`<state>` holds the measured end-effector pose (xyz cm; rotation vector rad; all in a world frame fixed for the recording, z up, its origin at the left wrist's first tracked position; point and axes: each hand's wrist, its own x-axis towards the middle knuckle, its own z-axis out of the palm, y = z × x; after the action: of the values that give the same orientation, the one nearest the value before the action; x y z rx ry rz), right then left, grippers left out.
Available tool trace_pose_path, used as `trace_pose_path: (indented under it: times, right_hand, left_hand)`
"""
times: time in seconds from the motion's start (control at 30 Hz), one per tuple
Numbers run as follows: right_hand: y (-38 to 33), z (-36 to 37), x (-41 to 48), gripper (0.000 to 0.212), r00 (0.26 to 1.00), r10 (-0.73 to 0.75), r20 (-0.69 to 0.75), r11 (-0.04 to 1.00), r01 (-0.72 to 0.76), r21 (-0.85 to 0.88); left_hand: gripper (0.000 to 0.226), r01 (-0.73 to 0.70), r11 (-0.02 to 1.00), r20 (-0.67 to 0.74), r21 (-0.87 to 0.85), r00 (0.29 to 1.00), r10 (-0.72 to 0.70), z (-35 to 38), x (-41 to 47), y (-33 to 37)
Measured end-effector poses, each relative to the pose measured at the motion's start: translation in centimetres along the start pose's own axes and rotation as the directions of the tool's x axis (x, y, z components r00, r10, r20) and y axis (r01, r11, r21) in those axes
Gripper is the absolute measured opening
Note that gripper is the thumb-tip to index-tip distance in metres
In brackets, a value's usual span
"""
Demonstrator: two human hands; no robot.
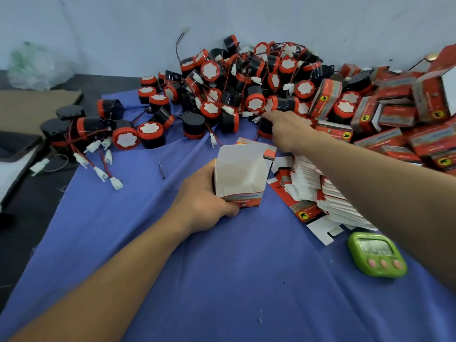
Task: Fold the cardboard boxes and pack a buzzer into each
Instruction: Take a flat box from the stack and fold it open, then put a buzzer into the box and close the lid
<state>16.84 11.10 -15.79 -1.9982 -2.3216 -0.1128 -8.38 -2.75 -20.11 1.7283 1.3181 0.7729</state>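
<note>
My left hand (204, 201) grips a folded red-and-white cardboard box (240, 176), standing upright on the blue cloth with its top open and its inside white. My right hand (288, 130) reaches forward over the box to the near edge of a big heap of black-and-red buzzers (237, 87) with red wires and white plugs. Its fingers curl down onto a black buzzer (265, 128) at the heap's edge. A stack of flat unfolded boxes (318, 191) lies right of the open box, under my right forearm.
Closed red boxes (399, 114) are piled at the back right. A green timer (377, 255) lies at the right on the blue cloth (197, 280). Loose buzzers and plugs (98, 149) spread to the left. Brown cardboard (37, 107) and a plastic bag (32, 67) lie at the far left.
</note>
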Motion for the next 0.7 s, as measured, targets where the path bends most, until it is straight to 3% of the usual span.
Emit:
trace_pose_path:
  times: [0.1,0.23,0.37,0.43,0.5,0.53,0.6,0.7]
  right_hand:
    - [-0.1,0.0,1.3,0.068,1.000,0.028,0.004,0.990,-0.027,-0.140]
    - [-0.8,0.3,0.6,0.056,0.996,0.071,-0.047,0.981,-0.078,-0.175]
    - [-1.4,-0.2,-2.1,0.053,0.993,0.016,-0.114,0.976,-0.040,-0.212]
    - [-1.2,-1.3,-3.8,0.056,0.983,0.007,-0.184,0.988,-0.036,-0.153]
    - [-1.3,-3.2,-6.1,0.056,0.951,0.101,-0.292,0.988,-0.062,0.142]
    - [-1.4,-4.2,-7.5,0.054,0.924,0.180,-0.336,0.934,-0.054,0.352]
    - [-2.3,-6.3,-10.8,0.048,0.866,0.344,-0.363,0.717,0.007,0.697]
    - [-4.3,-8.6,-15.6,0.046,0.822,0.483,-0.302,0.282,0.180,0.942]
  left_hand:
    - [0.070,0.000,1.000,-0.002,0.005,1.000,0.000,0.0,0.0,-0.1]
    - [0.070,0.000,1.000,-0.001,0.009,1.000,0.000,0.0,-0.1,0.1]
    - [0.069,-0.002,1.000,0.007,0.005,1.000,0.002,0.0,-0.1,0.1]
    - [0.067,0.002,1.000,0.010,0.012,1.000,-0.002,0.1,-0.1,0.1]
    - [0.067,0.005,1.000,0.011,0.024,1.000,-0.006,0.0,-0.1,0.0]
    - [0.067,0.006,1.000,0.009,0.029,1.000,-0.006,-0.1,-0.1,0.1]
    - [0.068,0.004,0.999,0.007,0.042,1.000,-0.004,-0.1,-0.2,0.3]
    - [0.065,-0.001,0.999,0.004,0.032,1.000,0.001,0.0,-0.4,0.5]
